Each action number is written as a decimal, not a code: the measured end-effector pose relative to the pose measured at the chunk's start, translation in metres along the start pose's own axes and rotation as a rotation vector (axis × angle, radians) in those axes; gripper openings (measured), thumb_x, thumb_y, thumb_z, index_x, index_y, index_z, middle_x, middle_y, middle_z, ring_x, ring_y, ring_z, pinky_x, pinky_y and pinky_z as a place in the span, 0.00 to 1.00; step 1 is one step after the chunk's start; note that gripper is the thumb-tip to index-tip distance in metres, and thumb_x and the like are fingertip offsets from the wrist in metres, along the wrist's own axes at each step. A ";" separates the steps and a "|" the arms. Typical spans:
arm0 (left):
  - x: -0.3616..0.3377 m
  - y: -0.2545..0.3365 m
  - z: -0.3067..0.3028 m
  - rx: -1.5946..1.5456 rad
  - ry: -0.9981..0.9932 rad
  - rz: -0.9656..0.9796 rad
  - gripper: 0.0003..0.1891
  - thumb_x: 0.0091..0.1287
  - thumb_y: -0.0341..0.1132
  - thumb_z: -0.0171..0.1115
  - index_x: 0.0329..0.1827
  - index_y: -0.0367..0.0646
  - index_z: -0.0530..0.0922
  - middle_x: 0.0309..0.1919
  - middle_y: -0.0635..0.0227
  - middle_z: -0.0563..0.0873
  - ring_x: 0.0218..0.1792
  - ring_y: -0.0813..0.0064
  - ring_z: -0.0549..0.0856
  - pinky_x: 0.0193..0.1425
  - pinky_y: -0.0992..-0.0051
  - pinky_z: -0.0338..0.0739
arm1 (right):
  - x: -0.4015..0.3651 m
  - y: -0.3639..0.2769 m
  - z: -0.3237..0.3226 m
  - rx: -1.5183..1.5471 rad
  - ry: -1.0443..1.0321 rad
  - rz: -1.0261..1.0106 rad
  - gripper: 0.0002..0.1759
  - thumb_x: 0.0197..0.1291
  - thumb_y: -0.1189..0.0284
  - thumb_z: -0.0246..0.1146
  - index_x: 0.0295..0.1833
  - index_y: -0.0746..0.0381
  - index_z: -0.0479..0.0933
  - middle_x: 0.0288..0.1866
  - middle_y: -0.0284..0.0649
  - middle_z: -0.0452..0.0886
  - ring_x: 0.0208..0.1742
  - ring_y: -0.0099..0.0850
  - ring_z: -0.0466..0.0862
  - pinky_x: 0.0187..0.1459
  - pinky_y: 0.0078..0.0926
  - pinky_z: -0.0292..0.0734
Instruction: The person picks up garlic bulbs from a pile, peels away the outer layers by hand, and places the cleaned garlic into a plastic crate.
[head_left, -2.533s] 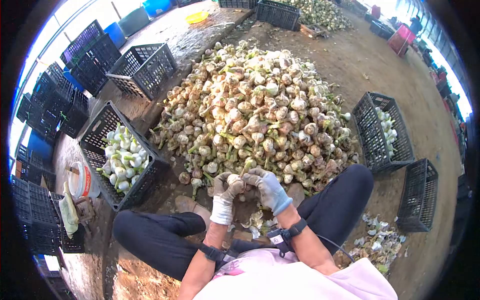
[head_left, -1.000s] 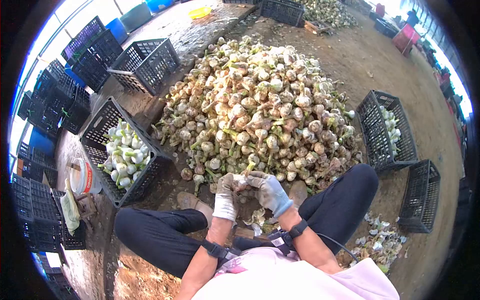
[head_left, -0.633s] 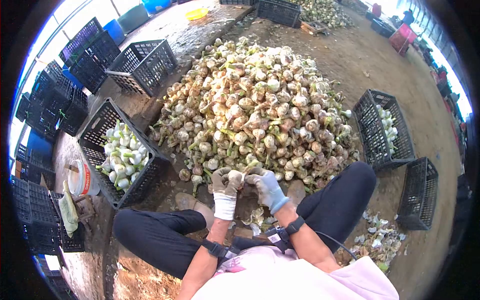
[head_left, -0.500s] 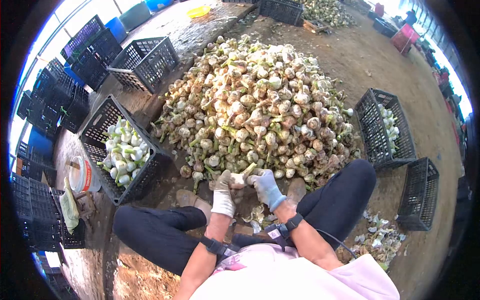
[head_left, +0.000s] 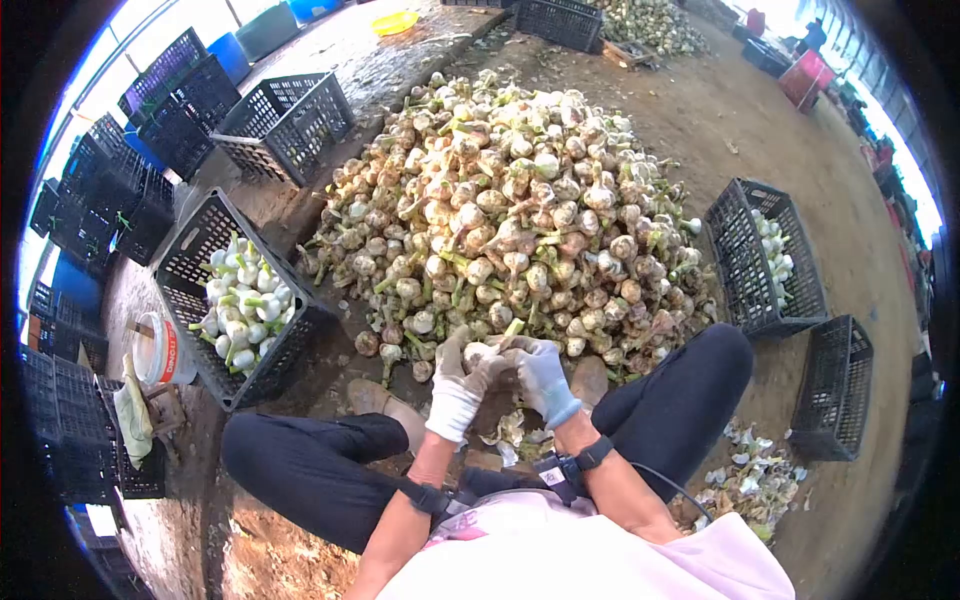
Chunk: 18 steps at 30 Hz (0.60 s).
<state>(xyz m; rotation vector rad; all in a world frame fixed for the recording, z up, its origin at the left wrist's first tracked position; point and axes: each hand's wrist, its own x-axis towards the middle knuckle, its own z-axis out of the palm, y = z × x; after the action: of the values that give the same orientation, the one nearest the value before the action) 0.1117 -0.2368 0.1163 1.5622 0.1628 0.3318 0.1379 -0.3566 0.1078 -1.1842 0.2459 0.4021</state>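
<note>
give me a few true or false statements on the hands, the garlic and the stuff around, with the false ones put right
1. The left hand and the right hand both wear gloves. True.
2. The hands have a garlic bulb between them. True.
3. The crate nearest the person's left knee has nothing in it. False: that crate holds pale bulbs with green stems.
4. The white bucket is at the person's right. False: the bucket is at the left, beyond that crate.
5. Loose skins lie on the ground at the person's right. True.
6. The yellow basin sits on top of the garlic heap. False: the basin is on the floor, beyond the heap.
</note>
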 end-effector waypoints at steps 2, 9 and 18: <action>-0.004 0.013 -0.004 -0.188 -0.012 -0.071 0.18 0.61 0.33 0.62 0.50 0.36 0.69 0.29 0.73 0.77 0.30 0.84 0.75 0.34 0.83 0.71 | -0.015 -0.022 0.015 -0.148 0.007 -0.100 0.08 0.50 0.82 0.56 0.36 0.70 0.79 0.30 0.35 0.82 0.27 0.21 0.77 0.30 0.17 0.72; -0.004 0.009 -0.027 -0.617 -0.121 -0.804 0.24 0.58 0.55 0.60 0.45 0.44 0.76 0.34 0.68 0.82 0.24 0.79 0.80 0.19 0.86 0.72 | -0.015 -0.018 -0.014 0.222 -0.098 0.165 0.07 0.50 0.82 0.58 0.35 0.71 0.79 0.30 0.38 0.81 0.30 0.23 0.79 0.32 0.18 0.74; -0.006 -0.019 -0.020 -0.280 -0.164 -0.514 0.19 0.60 0.36 0.63 0.52 0.37 0.72 0.37 0.65 0.80 0.33 0.78 0.79 0.28 0.80 0.77 | -0.006 0.004 0.005 -0.860 0.055 -0.637 0.08 0.50 0.80 0.57 0.36 0.72 0.78 0.32 0.40 0.81 0.33 0.30 0.80 0.36 0.26 0.75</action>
<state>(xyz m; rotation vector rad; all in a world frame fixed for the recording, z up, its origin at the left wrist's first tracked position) 0.1017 -0.2192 0.0965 1.2122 0.3643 -0.1722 0.1312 -0.3515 0.1089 -2.0258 -0.2992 -0.1201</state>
